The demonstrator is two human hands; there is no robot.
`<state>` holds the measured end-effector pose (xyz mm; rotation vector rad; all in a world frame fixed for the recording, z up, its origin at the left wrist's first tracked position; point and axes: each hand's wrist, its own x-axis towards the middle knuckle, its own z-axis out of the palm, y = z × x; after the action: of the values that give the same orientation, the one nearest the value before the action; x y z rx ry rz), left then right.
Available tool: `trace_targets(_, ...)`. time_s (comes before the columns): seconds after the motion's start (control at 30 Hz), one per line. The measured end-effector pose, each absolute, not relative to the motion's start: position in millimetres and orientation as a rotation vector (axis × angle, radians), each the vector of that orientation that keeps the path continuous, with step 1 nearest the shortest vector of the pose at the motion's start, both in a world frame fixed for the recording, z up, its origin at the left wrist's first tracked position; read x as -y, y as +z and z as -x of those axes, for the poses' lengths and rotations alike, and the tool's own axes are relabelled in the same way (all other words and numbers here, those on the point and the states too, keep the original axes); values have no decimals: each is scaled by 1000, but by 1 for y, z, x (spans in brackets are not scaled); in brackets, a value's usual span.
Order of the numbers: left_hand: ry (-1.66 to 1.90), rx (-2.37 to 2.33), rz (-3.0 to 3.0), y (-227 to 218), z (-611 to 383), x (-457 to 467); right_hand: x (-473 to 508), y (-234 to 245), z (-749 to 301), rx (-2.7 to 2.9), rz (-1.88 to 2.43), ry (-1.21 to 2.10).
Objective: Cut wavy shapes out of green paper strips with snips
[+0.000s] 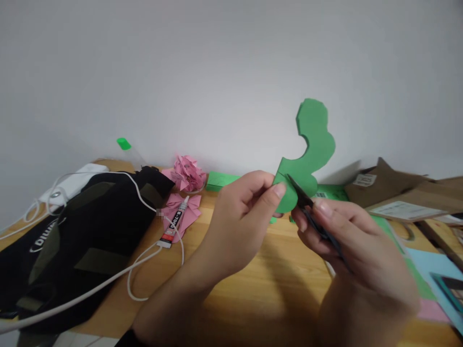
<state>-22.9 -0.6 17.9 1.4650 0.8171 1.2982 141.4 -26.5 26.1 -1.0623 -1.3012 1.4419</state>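
A scalloped piece of green paper (pixel 318 144) is held up above the table, its wavy strip rising toward the wall. My left hand (pixel 240 221) pinches its lower left edge between thumb and fingers. Dark scissors (pixel 306 202) lie in my right hand (pixel 350 236), with fingers closed round them. Their blade tips rest against the lower part of the green paper, beside a slit or crease in it. The handles are mostly hidden by my right hand.
On the wooden table (pixel 289 279), a black bag (pixel 90 246) lies left, with white cables (pixel 104 277) across it. Near it are a glue tube (pixel 173 224) and crumpled pink paper (pixel 186 173). Brown cardboard (pixel 401 190) and coloured sheets (pixel 434 265) sit right. A wall (pixel 217 72) stands behind.
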Motion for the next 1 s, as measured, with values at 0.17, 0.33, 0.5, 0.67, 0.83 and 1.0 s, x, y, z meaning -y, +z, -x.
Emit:
trace_targets(0.17,1292,-813,-1453,17,23,0,24,24,-141,1312,1041,1393)
trace_targets(0.33,1287,-817,-1450,18,22,0,25,27,-138,1293,1030,1390)
trace_targets(0.5,1286,-804,-1449,18,22,1,26,25,-140,1319,1052,1377)
trace_targets(0.67,1301,-790,-1460,17,23,1,23,19,-144,1338,1023,1360)
trace_targets(0.83,1303,-779,-1474,17,24,0,22,17,-145,1360,1013,1351)
trace_targets(1.0,1303,-779,-1485,16,24,-1,23,16,-146,1363,1032,1363)
